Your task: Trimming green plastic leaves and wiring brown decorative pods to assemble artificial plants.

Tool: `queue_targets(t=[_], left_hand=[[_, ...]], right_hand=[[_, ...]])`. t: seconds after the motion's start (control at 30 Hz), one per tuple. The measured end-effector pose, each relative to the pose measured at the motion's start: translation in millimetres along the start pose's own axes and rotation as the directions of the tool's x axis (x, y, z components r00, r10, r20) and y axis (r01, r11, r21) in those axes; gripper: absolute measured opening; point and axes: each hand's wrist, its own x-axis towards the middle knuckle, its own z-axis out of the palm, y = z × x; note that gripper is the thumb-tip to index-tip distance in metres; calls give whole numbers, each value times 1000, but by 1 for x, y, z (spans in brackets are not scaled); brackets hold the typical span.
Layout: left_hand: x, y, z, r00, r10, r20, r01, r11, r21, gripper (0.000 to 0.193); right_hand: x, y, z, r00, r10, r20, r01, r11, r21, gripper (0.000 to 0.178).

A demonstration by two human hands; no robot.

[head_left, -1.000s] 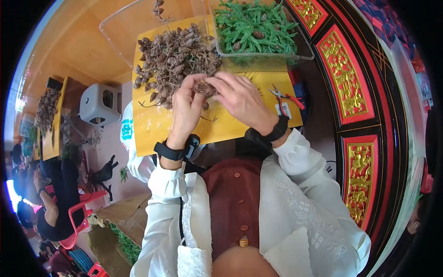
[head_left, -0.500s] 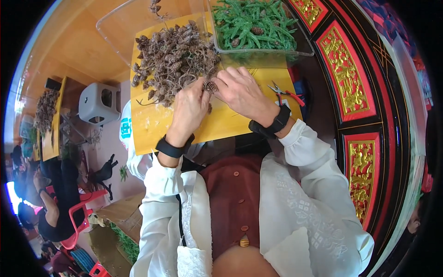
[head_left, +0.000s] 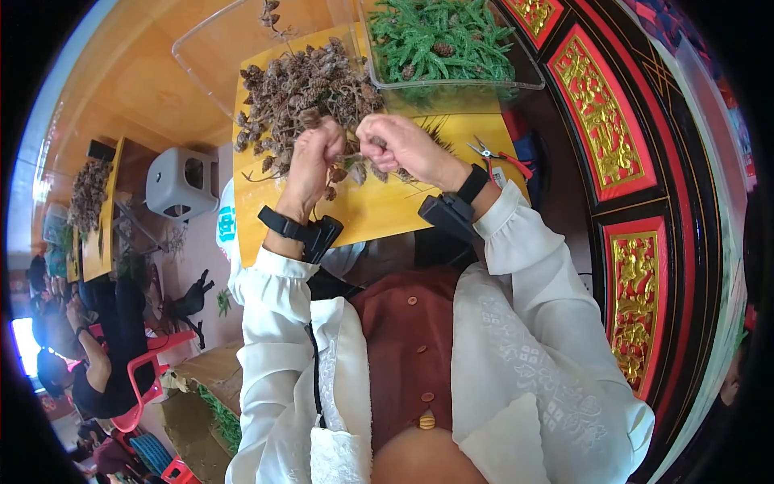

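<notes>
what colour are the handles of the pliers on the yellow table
Red; the handles of the pliers show best in the head view.

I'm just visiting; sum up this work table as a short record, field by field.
Surface: yellow tabletop
Left hand: curled shut, grip hidden
Right hand: curled around something brown, partly hidden
Pile: brown pine cones, beyond left hand
Container: clear tub holding green needled sprigs
Tool: red-handled pliers, right of right hand
Seat: grey plastic stool, left of tabletop
</notes>
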Motion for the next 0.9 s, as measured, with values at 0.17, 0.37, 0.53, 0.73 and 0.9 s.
queue_targets(t=[0.17,0.37,0.53,0.73,0.9], left_hand=[[-2,8,10,981,-52,-189,81,985,150,25],[-6,23,23,972,39,-232,115,779,616,30],[-15,41,38,992,75,-104,45,554,832,29],[-26,38,37,998,34,-49,27,467,884,26],[-33,45,46,999,-17,40,-28,469,883,19]], right_hand=[[2,-7,-9,968,213,135,-252,829,500,15],[4,-35,-2,937,-348,16,292,758,-583,32],[8,-24,-11,894,-419,157,375,511,-774,38],[2,-19,-5,890,-383,248,405,412,-816,33],[-14,-18,-5,888,-358,289,405,313,-859,27]])
